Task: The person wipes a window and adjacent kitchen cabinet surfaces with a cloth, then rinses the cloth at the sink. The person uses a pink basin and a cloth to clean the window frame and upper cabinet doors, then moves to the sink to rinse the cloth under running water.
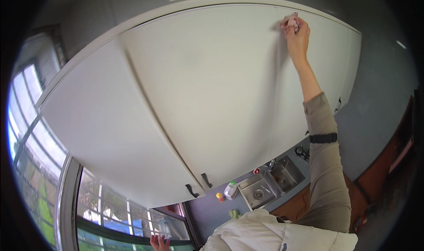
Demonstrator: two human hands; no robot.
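My right hand (298, 35) is raised high and grips a crumpled pale pink cloth (291, 21). The cloth is pressed to the upper part of a white wall cabinet door (215, 85), close under the cabinet's top edge. My arm casts a long shadow down the door. Low in the picture, only the fingers of my left hand (159, 242) show, spread apart in front of the window, with no object visible in them. The rest of that hand is cut off by the frame.
Below the cabinets is a grey counter with a double steel sink (258, 193), a tap (272, 164), a green-capped bottle (231, 190), a small yellow-capped bottle (220, 197) and a green scrubber or cloth (235, 214). Black handles (206, 180) protrude at the doors' lower edges. A barred window (109, 201) is at left.
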